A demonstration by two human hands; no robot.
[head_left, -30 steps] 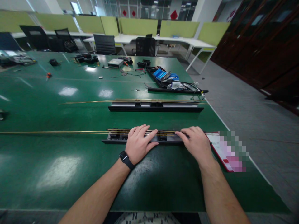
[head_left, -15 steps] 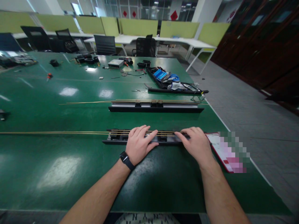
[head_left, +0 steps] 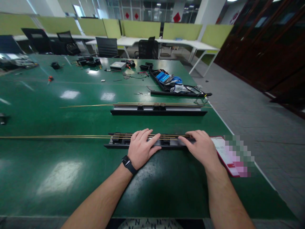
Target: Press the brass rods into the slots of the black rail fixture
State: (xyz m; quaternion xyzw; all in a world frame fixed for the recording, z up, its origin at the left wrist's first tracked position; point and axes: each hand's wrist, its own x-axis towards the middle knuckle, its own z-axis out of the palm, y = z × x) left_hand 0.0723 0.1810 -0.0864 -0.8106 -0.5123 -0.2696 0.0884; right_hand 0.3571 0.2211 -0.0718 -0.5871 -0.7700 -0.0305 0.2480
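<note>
A dark channel-shaped rail [head_left: 172, 147] with black blocks inside lies across the green table in front of me. Thin brass-coloured rods [head_left: 71, 136] run along its top and stretch far out to the left. My left hand [head_left: 142, 147], wearing a black watch [head_left: 126, 161], rests over the rail's middle with fingers stretched and thumb apart, touching the rods. At the rail's right end, my right hand [head_left: 200, 148] has thumb and fingers closed around the rods. Their right ends are hidden under that hand.
Behind lies a second rail [head_left: 158, 112] with more thin rods on it. Further back sit a black tray [head_left: 158, 79] with blue cables, and a grey box [head_left: 118, 65]. Right of my right hand lies a red-edged clipboard [head_left: 220, 146], near the table's right edge.
My right hand's fingers have shifted very slightly at the rail's right end. Otherwise the hands, rail and rods stay in place.
</note>
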